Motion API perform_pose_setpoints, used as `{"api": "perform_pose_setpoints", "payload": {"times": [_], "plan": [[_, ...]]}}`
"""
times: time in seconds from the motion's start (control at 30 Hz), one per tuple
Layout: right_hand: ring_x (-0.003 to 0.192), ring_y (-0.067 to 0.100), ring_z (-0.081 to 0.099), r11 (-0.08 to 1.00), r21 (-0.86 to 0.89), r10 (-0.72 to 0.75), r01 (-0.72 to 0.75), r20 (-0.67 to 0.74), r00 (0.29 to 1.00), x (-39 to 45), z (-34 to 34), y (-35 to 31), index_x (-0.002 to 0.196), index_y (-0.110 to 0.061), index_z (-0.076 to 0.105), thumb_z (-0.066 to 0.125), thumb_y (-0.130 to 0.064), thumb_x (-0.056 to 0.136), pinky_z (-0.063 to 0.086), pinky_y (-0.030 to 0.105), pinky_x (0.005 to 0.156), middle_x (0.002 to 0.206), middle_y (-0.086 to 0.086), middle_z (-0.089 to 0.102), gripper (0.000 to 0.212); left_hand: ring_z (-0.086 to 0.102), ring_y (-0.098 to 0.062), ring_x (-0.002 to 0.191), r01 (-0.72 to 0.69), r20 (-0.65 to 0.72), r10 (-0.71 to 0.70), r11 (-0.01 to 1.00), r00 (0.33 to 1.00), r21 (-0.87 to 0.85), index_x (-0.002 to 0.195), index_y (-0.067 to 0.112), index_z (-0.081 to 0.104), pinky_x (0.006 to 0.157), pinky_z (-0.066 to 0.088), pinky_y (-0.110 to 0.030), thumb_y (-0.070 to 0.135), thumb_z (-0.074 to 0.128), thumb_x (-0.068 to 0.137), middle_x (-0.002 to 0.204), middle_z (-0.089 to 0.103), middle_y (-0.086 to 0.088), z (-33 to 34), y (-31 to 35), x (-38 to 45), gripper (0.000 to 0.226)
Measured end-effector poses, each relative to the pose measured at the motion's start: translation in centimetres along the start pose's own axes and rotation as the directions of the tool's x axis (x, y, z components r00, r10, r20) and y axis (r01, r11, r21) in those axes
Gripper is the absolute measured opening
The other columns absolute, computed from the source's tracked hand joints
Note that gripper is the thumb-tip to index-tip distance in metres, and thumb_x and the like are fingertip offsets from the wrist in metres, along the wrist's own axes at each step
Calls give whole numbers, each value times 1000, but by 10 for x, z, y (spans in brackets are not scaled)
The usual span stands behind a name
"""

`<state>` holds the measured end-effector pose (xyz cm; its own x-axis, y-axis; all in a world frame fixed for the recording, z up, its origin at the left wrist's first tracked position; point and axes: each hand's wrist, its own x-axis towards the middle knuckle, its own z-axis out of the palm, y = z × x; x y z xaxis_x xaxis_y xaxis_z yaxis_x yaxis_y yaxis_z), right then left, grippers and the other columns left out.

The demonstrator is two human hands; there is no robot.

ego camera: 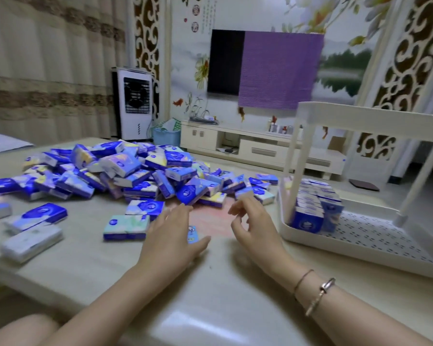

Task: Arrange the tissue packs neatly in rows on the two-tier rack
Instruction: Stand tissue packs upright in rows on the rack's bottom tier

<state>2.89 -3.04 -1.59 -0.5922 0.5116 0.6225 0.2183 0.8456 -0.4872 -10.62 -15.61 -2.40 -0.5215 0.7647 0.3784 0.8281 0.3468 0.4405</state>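
Blue-and-white tissue packs (125,171) lie heaped on the table (210,308), their round white logos too blurred to read; a few stand in rows (315,206) on the lower tier of the white rack (360,236) at right. The left hand (171,236) hovers flat with straight fingers over one small pack (192,234), and the right hand (250,223) hangs loosely curled, holding nothing.

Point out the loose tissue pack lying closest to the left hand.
The small blue pack partly hidden beside the left hand, near its thumb; other packs lie farther off.
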Motion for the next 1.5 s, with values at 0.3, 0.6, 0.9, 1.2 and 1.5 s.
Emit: {"api": "perform_pose_setpoints", "payload": {"times": [0.3, 0.6, 0.9, 1.2, 1.5], "plan": [[106, 19, 50, 983, 111, 160, -149, -99, 982, 67, 63, 18, 115, -15, 56, 53, -9, 83, 41, 32, 96, 109, -4, 53, 33, 52, -15, 101, 98, 113, -74, 969, 991, -228, 120, 19, 43, 82, 44, -28, 36, 72, 77, 119, 48, 1, -3, -19, 36, 55], [146, 18, 16, 978, -127, -140, 165, 187, 972, 84, 88, 33, 142, -32, 41, 51, -10, 74, 16, 34, 116, 154, -10, 31, 72, 41, -19, 113, 108, 298, -108, 994, 949, 14, 118, 23, 41, 90, 44, -34, 43, 71, 71, 117, 46, 2, -20, -37, 57, 59], [81, 18, 57, 999, -31, -39, 36, -126, 991, 74, 72, 22, 104, -18, 64, 55, -35, 93, 45, 34, 71, 89, -1, 67, 22, 64, -17, 85, 273, 116, -248, 828, 962, -490, 120, 25, 49, 85, 54, -40, 36, 66, 84, 98, 61, 8, -29, -41, 66, 41], [82, 20, 48, 976, 150, 192, -161, -222, 956, 85, 68, 24, 87, -18, 49, 59, -26, 83, 40, 33, 71, 84, -2, 56, 14, 54, -15, 102, 95, 126, -69, 973, 990, -212, 125, 33, 50, 79, 38, -24, 29, 55, 90, 120, 50, 0, -17, -38, 62, 36], [107, 29, 43, 958, -272, 134, -97, 121, 984, 113, 93, 32, 112, -15, 38, 59, -29, 85, 43, 42, 85, 113, 7, 51, 37, 51, -17, 103, 139, 150, -103, 957, 983, -253, 126, 35, 48, 80, 34, -26, 28, 42, 96, 121, 48, -2, -14, -39, 72, 32]]}}
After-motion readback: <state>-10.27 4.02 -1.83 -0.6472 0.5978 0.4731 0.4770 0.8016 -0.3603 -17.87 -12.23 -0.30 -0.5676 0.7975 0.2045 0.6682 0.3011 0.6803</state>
